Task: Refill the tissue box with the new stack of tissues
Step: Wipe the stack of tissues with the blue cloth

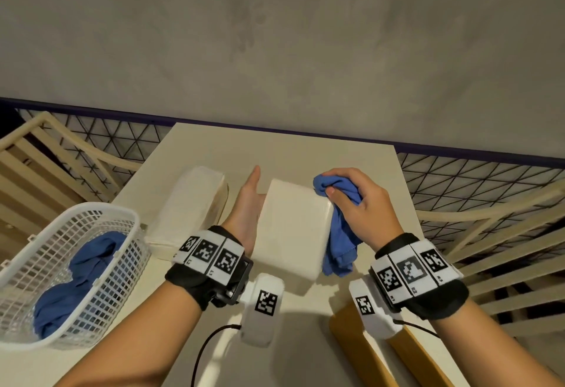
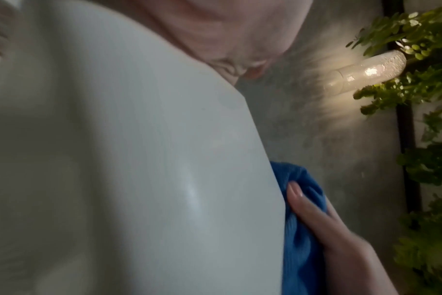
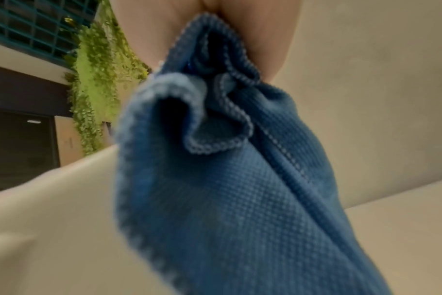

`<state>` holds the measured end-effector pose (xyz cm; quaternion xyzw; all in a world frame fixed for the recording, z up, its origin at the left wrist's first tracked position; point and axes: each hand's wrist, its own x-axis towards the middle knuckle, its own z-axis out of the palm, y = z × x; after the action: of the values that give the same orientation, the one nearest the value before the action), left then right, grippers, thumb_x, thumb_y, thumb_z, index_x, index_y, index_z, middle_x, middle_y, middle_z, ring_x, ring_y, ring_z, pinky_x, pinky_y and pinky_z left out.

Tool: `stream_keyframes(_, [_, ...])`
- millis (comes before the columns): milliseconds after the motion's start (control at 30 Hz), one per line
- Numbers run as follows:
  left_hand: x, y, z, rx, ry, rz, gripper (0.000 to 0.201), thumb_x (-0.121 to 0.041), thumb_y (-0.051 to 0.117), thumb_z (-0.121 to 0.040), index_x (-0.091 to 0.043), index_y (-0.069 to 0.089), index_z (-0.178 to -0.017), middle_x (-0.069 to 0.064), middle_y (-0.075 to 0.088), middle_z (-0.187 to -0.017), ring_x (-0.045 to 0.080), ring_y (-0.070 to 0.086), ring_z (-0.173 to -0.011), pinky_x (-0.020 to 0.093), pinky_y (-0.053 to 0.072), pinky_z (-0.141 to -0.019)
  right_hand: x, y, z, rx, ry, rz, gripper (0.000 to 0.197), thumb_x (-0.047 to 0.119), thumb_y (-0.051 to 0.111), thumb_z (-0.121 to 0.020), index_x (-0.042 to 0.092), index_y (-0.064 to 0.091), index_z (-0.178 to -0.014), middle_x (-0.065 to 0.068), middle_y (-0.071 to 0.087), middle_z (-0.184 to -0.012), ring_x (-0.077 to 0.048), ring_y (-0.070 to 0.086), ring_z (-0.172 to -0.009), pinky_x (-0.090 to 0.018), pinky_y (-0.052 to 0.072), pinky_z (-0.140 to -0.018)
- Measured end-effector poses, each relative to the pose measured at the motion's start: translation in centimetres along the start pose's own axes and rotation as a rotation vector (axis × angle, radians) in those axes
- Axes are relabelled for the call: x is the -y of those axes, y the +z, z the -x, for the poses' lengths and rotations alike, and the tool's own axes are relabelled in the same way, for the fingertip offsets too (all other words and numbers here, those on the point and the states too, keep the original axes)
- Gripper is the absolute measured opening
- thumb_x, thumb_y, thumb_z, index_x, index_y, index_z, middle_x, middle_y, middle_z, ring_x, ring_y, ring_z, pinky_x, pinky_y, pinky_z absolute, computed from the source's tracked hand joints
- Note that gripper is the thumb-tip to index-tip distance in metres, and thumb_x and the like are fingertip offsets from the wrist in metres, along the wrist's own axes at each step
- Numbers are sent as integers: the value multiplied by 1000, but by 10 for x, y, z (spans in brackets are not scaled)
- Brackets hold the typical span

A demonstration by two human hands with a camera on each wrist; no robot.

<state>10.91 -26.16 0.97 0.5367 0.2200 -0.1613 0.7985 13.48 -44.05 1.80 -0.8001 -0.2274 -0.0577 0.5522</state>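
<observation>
On the bench (image 1: 351, 166), the tissue stack (image 1: 186, 206) lies just left of the flat, straight-fingered left hand (image 1: 249, 203), which braces the white box (image 1: 292, 230), long axis running away, while the right hand (image 1: 360, 203) grips a blue cloth (image 1: 339, 233) against its right side.

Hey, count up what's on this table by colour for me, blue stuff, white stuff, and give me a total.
Blue: 2, the cloth held by the right hand, and the cloth in the basket.
White or cream: 3, the tissue box cover steadied by the left hand, the tissue stack, and the mesh basket.
Total: 5
</observation>
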Motion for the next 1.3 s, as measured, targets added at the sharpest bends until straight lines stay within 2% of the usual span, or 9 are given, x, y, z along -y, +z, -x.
stream_keyframes(67, [2, -1, -2, 3, -6, -6, 69, -63, 24, -90, -7, 65, -89, 12, 66, -83, 26, 61, -77, 31, 43, -73, 4, -7, 4, 77, -32, 35, 36, 0, 58, -85, 36, 56, -89, 17, 60, -95, 14, 55, -89, -1, 41, -82])
stream_keyframes(200, [10, 8, -1, -5, 30, -67, 45, -47, 38, -93, -14, 68, -82, 5, 70, -71, 21, 63, -66, 30, 44, -68, 16, -7, -1, 214, -69, 226, 22, 2, 59, -84, 15, 65, -101, 3, 64, -101, -15, 58, -99, -25, 45, -91])
stream_keyframes(333, [8, 15, -3, -5, 79, -53, 37, -42, 43, -91, -13, 64, -96, 10, 61, -86, 22, 57, -73, 31, 41, -68, 22, 12, -18, 224, -98, 322, 20, 7, 56, -87, 11, 64, -106, -6, 66, -109, -25, 58, -103, -35, 45, -95])
stream_keyframes(533, [1, -5, -7, -49, 104, -110, 43, -48, 39, -92, -15, 59, -74, 3, 64, -61, 17, 61, -50, 23, 46, -54, 9, -11, -23, 318, 10, 243, 19, 7, 60, -86, 9, 65, -104, -1, 65, -105, -12, 56, -97, 4, 35, -79])
stream_keyframes(633, [2, -2, -7, -1, 151, -180, 41, -40, 36, -96, -17, 60, -71, -5, 65, -45, 8, 62, -40, 11, 45, -40, 11, -4, -22, 293, -16, 251, 19, 5, 61, -84, 10, 66, -102, -1, 66, -102, -9, 56, -95, 4, 35, -78])
stream_keyframes(767, [2, 6, -10, 27, 204, -211, 38, -34, 29, -99, -21, 62, -84, -10, 70, -53, 1, 65, -51, 8, 47, -47, 19, 19, -29, 183, -57, 191, 19, 4, 59, -86, 7, 66, -103, -5, 67, -105, -9, 54, -93, 3, 36, -76])
stream_keyframes(933, [-1, 1, -5, -21, 196, -223, 48, -50, 37, -93, -14, 66, -102, 2, 71, -86, 20, 66, -88, 32, 47, -88, 8, 16, -27, 211, 20, 152, 18, 7, 59, -86, 11, 65, -103, 2, 64, -101, -9, 56, -95, -2, 38, -79])
stream_keyframes(1100, [-3, -5, -5, -111, 183, -151, 35, -46, 45, -90, -16, 56, -73, 3, 59, -68, 21, 57, -64, 29, 43, -65, -2, 4, -18, 189, 126, -104, 16, 7, 56, -88, 20, 61, -97, 13, 62, -97, 14, 56, -86, 0, 41, -80])
stream_keyframes(1300, [-2, 1, -8, -136, 197, -241, 39, -20, 42, -91, -15, 37, -53, -6, 35, -35, 12, 33, -39, 25, 24, -49, -9, 15, -5, 102, 67, 42, 19, 0, 59, -84, 9, 65, -101, 8, 58, -95, 1, 54, -91, 4, 36, -81])
